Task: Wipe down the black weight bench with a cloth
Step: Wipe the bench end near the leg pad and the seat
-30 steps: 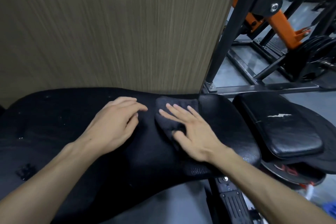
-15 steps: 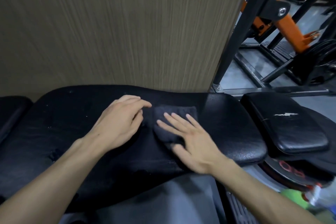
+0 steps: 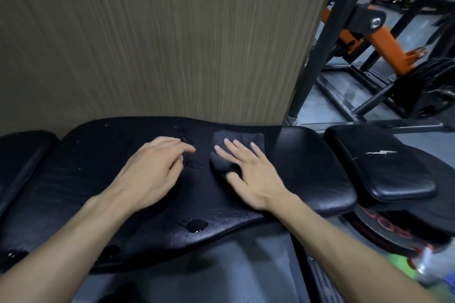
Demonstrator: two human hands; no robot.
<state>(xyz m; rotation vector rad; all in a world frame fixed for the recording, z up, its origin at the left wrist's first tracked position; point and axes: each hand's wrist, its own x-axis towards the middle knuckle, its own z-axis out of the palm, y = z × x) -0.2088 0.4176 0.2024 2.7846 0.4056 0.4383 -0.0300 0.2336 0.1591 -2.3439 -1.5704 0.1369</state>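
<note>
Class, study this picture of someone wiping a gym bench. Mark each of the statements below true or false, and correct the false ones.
1. The right hand presses a dark cloth flat on the bench. True.
2. The left hand holds a spray bottle. False: it holds nothing and rests on the bench pad beside the cloth.
3. A wet spot shows near the front edge of the bench. True.
4. The cloth is white. False: it is dark, nearly the same shade as the pad.
5. The smaller pad to the right has a pale tear in its cover. True.
6. The bench stands against a brick wall. False: the panel behind it has a wood-grain look.
</note>
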